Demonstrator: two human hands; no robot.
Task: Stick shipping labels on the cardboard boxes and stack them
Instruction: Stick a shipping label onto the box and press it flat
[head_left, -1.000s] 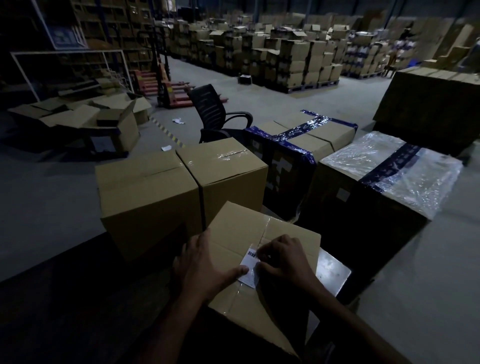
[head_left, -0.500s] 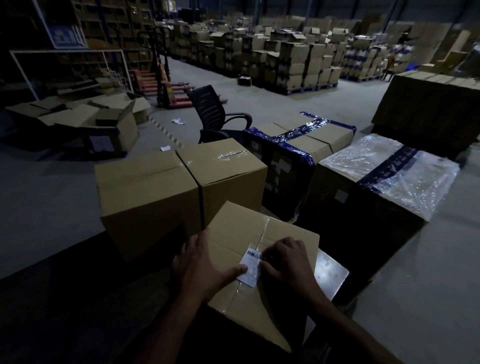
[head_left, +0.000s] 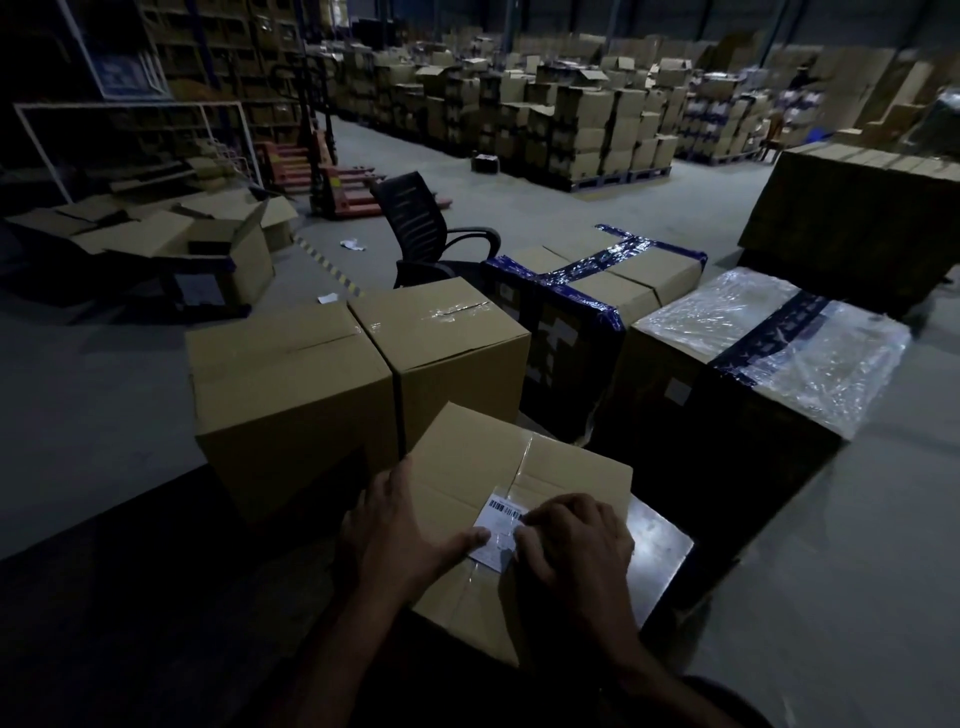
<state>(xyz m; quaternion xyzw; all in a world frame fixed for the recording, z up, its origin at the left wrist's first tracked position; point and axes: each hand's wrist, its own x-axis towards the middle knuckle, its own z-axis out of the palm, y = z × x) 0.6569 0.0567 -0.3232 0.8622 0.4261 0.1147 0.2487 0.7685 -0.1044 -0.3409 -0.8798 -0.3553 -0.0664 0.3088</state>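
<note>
A small cardboard box (head_left: 467, 457) sits right in front of me, its top seam taped. On the top lies a white shipping label (head_left: 496, 525) with a barcode. My left hand (head_left: 395, 530) rests flat on the box, and its thumb presses the label's left edge. My right hand (head_left: 576, 540) covers the label's right side, bent fingertips pressing down on it. Two larger plain boxes (head_left: 291, 384) (head_left: 447, 338) stand side by side just behind the small one.
A box bound with blue tape (head_left: 597, 291) and a plastic-wrapped box (head_left: 769, 338) stand to the right. A shiny surface (head_left: 660, 535) shows under the small box. A black office chair (head_left: 415, 223), an orange pallet jack (head_left: 337, 192) and open cartons (head_left: 228, 244) are farther back.
My right hand has slid slightly left along the label. My left hand stays in place with its thumb on the label.
</note>
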